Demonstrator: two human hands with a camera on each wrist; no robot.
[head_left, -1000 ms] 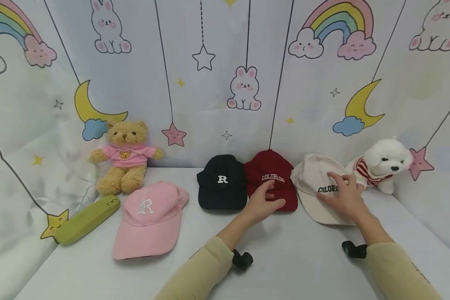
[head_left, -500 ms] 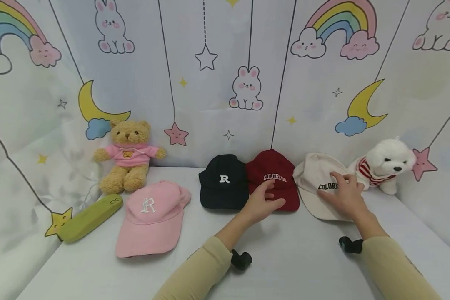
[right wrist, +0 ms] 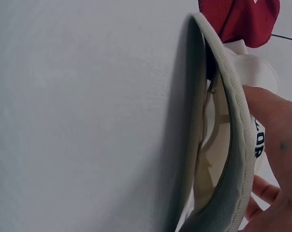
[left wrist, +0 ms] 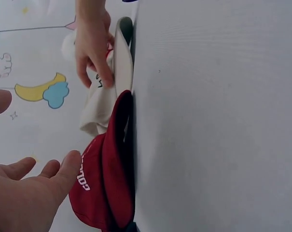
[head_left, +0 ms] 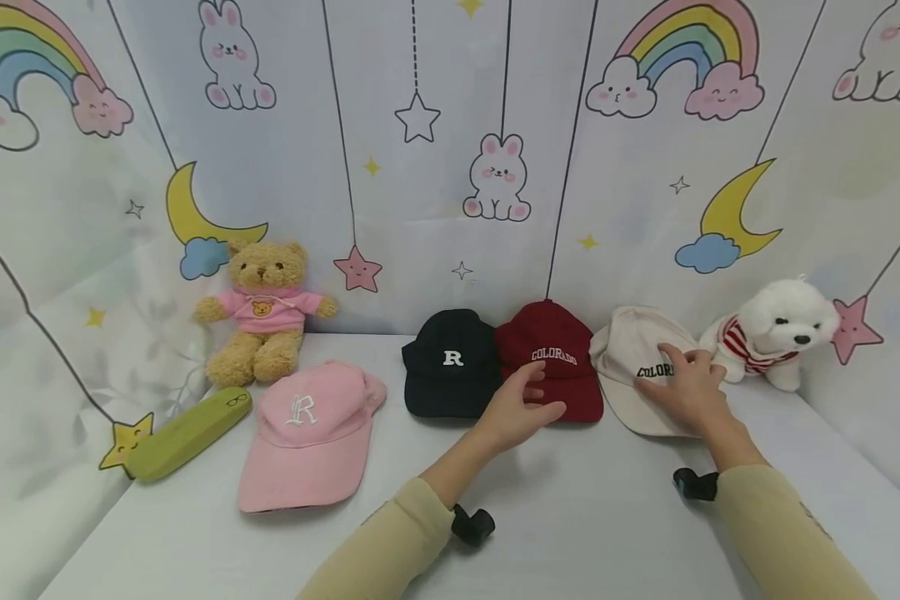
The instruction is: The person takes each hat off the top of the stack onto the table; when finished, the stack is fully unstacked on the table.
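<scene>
In the head view, my left hand (head_left: 519,407) hovers in front of the dark red cap (head_left: 551,333) lettered COLORADO. Its fingers are spread, with nothing between them; the left wrist view shows the fingertips close to the crown, and contact is unclear. My right hand (head_left: 688,387) is over the front of the cream cap (head_left: 630,333), thumb and forefinger apart across its lettering. From the right wrist view, the thumb (right wrist: 266,106) lies at the crown beside the raised brim (right wrist: 232,87). Part of the cream brim and lettering is hidden by that hand.
Left of the red cap stands a black cap (head_left: 450,367). Further left lie a pink cap (head_left: 311,442), a green long pillow-like case (head_left: 187,437) and a teddy bear (head_left: 262,308). A white plush dog (head_left: 783,325) sits right of the cream cap. A printed curtain (head_left: 450,167) hangs behind.
The cream cap's brim has shifted slightly back under my right hand. My left hand has drawn back a little from the red cap. The whole head view has drifted slightly.
</scene>
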